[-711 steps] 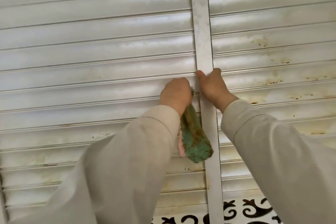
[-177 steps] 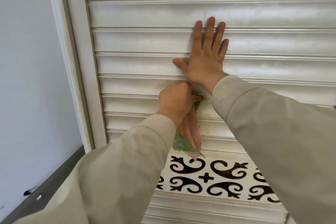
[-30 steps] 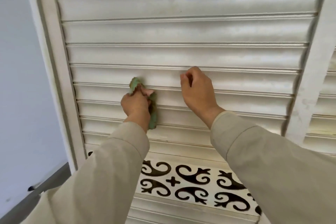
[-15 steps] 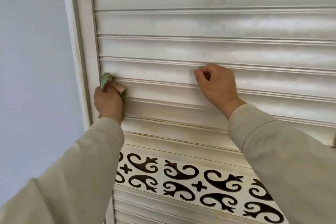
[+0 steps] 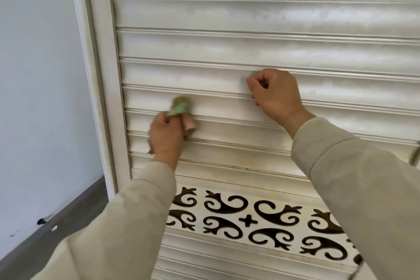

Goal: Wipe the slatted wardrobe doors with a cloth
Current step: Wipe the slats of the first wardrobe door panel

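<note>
Nearest the camera, two beige sleeves (image 5: pixel 127 223) were seen reaching up and forward from the lower corners toward the slatted wardrobe door (image 5: pixel 227 52). The left hand (image 5: pixel 167 135) was held with its back to the camera, fingers curled round a crumpled cloth (image 5: pixel 180 107), which was gripped and pressed against a slat near the door's left side. Green fabric was shown bunched above the knuckles, and a pink part of it was seen at the hand's right edge. The right hand (image 5: pixel 275 94) was raised a little higher and well to the right of the cloth, fingers folded into a loose fist that held nothing, its knuckles laid against a slat. Below both hands, a white panel with dark scroll cut-outs (image 5: pixel 250 220) was set across the door. Left of the cloth, the door's upright frame (image 5: pixel 100 75) was seen, and beyond it a plain pale wall (image 5: pixel 38 75) with a grey skirting strip (image 5: pixel 68 211) along its foot.
</note>
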Available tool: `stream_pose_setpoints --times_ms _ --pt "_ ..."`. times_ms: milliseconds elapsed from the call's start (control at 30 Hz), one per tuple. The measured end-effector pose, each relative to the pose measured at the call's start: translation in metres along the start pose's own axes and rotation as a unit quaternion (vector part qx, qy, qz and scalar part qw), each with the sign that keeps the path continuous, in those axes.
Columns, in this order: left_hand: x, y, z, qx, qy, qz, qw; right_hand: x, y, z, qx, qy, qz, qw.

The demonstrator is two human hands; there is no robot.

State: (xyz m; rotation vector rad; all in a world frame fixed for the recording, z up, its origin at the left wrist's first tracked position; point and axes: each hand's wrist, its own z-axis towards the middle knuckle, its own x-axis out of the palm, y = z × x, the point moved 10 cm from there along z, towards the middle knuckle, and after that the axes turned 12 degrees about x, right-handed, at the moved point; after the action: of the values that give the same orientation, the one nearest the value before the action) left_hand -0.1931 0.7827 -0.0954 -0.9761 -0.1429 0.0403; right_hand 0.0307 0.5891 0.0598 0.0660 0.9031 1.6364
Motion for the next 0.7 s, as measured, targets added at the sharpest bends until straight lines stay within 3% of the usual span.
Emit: stream_pose_setpoints --times_ms 100,167,267,367,467,567,700 --pt "-0.043 0.021 0.011 -0.065 -0.120 -0.046 0.990 0.001 -0.001 0.002 0.006 0.005 0.001 1.000" --pt "-0.041 0.026 0.006 -0.105 -0.148 -0.083 0.980 0.002 0.000 0.003 0.005 0.008 0.003 1.000" --pt "0.008 0.013 -0.022 -0.130 -0.080 -0.103 0.983 0.004 0.001 0.002 -0.004 0.000 -0.008 1.000" --pt "0.094 -0.038 -0.076 -0.054 0.089 -0.106 0.989 0.006 0.003 0.001 -0.015 -0.006 -0.023 1.000" --pt "0.163 -0.076 -0.125 -0.021 0.230 -0.117 0.966 0.008 0.000 0.004 -0.004 0.034 -0.026 0.999" --pt "0.175 -0.075 -0.131 -0.015 0.248 -0.084 0.965 0.004 -0.001 0.006 0.000 0.051 -0.028 0.998" --pt "0.137 -0.063 -0.103 0.014 0.148 -0.033 0.988 0.002 -0.003 0.000 0.002 0.049 -0.014 0.999"
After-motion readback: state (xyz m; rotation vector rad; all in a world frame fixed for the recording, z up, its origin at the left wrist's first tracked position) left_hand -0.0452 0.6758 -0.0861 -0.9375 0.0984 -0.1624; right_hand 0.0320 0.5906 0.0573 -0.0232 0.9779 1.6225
